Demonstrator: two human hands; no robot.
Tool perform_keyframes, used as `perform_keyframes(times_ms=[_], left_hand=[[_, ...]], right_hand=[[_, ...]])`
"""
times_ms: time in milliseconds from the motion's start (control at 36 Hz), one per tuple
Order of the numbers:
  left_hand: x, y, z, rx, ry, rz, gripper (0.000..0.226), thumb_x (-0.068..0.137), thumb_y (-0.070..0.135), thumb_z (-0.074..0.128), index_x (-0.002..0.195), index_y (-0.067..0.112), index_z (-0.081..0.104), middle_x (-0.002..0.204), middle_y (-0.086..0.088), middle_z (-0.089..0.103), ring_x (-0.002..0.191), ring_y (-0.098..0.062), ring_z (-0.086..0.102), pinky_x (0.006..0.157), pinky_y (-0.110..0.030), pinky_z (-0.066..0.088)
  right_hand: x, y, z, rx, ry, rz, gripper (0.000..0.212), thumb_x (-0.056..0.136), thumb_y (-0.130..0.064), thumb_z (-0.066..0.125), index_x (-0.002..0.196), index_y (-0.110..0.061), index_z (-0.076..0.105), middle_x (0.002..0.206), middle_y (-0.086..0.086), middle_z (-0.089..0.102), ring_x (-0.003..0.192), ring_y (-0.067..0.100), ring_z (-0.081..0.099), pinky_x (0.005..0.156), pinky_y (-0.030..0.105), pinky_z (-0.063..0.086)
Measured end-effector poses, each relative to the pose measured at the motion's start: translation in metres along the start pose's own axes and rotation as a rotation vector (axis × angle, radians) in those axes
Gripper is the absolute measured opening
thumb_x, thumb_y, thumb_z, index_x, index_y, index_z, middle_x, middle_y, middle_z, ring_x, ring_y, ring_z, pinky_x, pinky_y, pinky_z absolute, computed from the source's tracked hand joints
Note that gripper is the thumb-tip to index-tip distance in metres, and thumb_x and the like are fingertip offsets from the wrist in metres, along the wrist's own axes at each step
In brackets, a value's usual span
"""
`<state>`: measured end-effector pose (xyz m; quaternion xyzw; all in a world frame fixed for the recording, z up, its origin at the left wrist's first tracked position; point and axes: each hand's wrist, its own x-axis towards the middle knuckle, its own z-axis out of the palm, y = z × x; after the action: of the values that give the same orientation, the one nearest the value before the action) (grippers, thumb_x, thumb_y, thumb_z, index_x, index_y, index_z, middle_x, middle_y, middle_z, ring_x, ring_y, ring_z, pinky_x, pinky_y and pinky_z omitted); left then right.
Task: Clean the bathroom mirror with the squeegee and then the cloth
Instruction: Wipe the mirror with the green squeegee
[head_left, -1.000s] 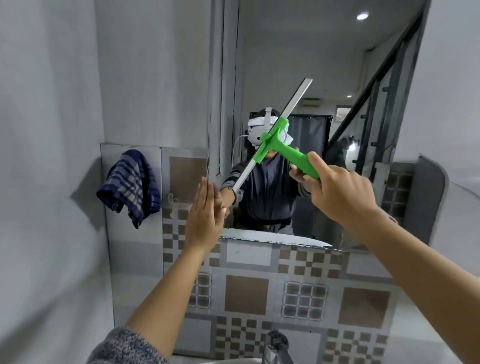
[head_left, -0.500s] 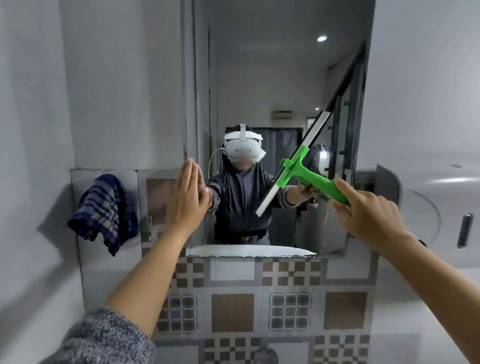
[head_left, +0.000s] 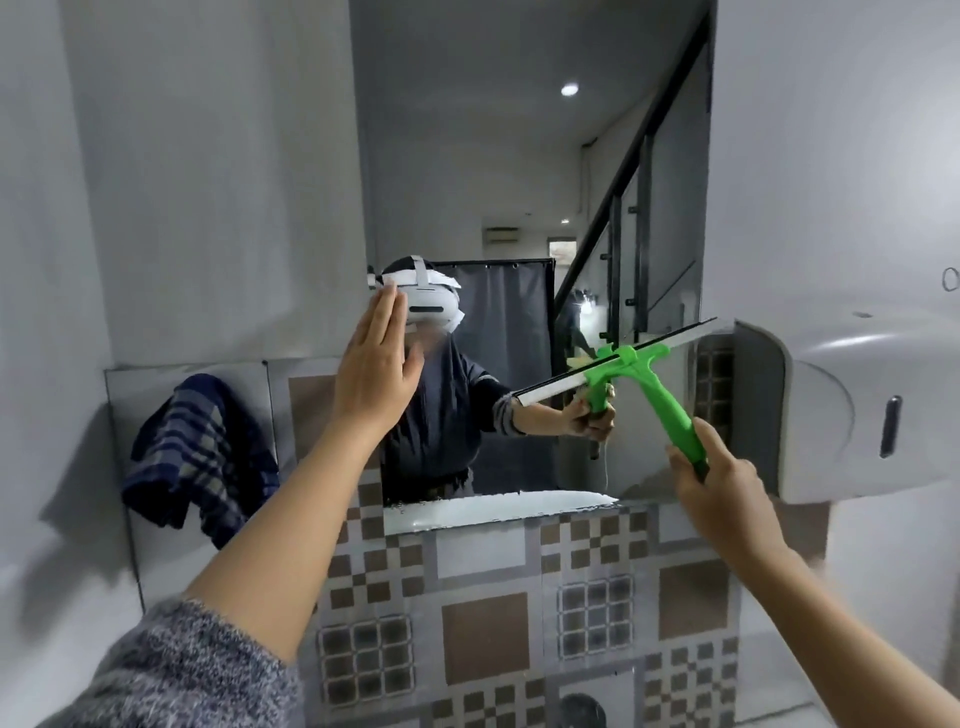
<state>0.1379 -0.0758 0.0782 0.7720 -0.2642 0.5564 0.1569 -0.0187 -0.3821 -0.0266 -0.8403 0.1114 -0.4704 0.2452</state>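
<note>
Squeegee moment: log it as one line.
stage: squeegee pass | right hand grips squeegee, blade on mirror lower right | left hand flat, open | cloth hanging left, unused

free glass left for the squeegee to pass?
Open: upper mirror above both hands, and the strip between left hand and squeegee. Crowded: right edge, where the blade nears the wall dispenser. Cloth hangs clear, left.
</note>
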Motion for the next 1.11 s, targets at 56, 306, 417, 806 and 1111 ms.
perform_keyframes(times_ms=[56,306,417,806,1111], left_hand=[[0.000,-0.003,0.000,-0.010,0.001,0.015,0.058,0.094,0.019,0.050,0.143,0.001,0.023,0.153,-0.013,0.021,0.141,-0.024,0.020,0.113,-0.036,0.024],[-0.001,-0.005,-0.002,-0.048,0.017,0.048,0.057,0.094,0.017,0.049,0.142,0.001,0.024,0.153,-0.013,0.020,0.140,-0.026,0.021,0.113,-0.034,0.021],[-0.001,-0.007,-0.003,-0.049,0.007,0.062,0.057,0.094,0.018,0.049,0.142,0.001,0.023,0.153,-0.013,0.020,0.141,-0.025,0.018,0.115,-0.034,0.019],[0.001,-0.024,-0.020,-0.021,-0.065,0.166,0.054,0.095,0.017,0.048,0.142,0.004,0.025,0.153,-0.010,0.020,0.141,-0.025,0.017,0.115,-0.037,0.017],[0.005,-0.035,-0.028,0.019,-0.100,0.215,0.053,0.096,0.016,0.045,0.143,0.006,0.022,0.154,-0.007,0.019,0.142,-0.021,0.017,0.116,-0.034,0.014]], right_hand=[[-0.009,-0.004,0.006,0.049,-0.004,0.072,0.043,0.092,-0.027,0.051,0.134,-0.019,0.041,0.072,0.016,0.061,0.058,0.034,0.057,0.055,0.042,0.050],[-0.043,-0.027,0.026,0.307,-0.003,0.234,0.027,0.095,-0.017,0.047,0.121,-0.011,0.048,0.061,0.008,0.052,0.044,0.017,0.045,0.040,0.026,0.035],[-0.054,-0.041,0.039,0.396,0.021,0.304,0.016,0.096,-0.022,0.046,0.104,-0.010,0.049,0.060,0.007,0.048,0.045,0.015,0.041,0.041,0.028,0.036],[-0.066,-0.135,0.085,0.704,0.105,0.619,0.023,0.097,-0.028,0.039,0.108,-0.009,0.043,0.081,0.015,0.056,0.058,0.024,0.054,0.052,0.036,0.049],[-0.090,-0.172,0.113,0.728,0.061,0.496,0.018,0.096,-0.027,0.042,0.108,-0.013,0.039,0.064,0.011,0.051,0.048,0.024,0.049,0.046,0.039,0.047]])
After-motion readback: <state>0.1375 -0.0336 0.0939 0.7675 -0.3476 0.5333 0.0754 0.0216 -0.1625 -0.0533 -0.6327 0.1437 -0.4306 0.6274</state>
